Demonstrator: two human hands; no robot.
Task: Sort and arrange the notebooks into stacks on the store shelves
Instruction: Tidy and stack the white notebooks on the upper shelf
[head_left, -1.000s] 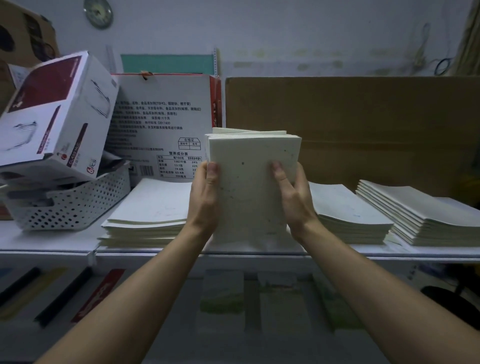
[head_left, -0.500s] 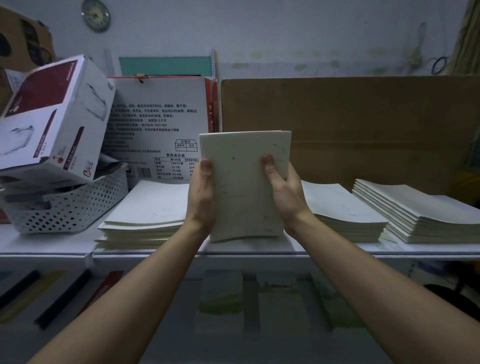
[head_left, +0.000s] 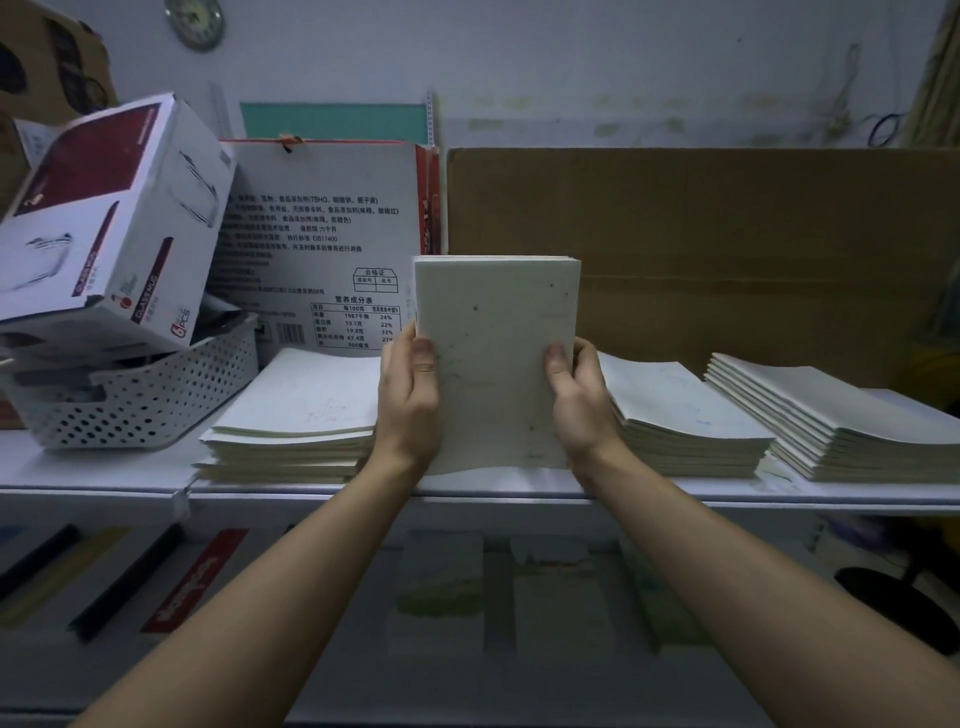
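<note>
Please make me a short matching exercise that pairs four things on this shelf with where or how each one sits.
Things:
1. bundle of notebooks
2. white perforated basket
3. brown cardboard sheet
4. glass mug box

Places or states:
A. stands along the back of the shelf, on the right
B. tilted, resting on the basket
C. held upright between left hand and right hand
D. sits at the shelf's left end

Pairs: 1-C, 2-D, 3-A, 4-B

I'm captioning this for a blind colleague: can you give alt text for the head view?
Both hands, left hand and right hand, hold an upright bundle of cream notebooks standing on a white shelf, between flat cream notebook stacks; a white perforated basket sits left.
</note>
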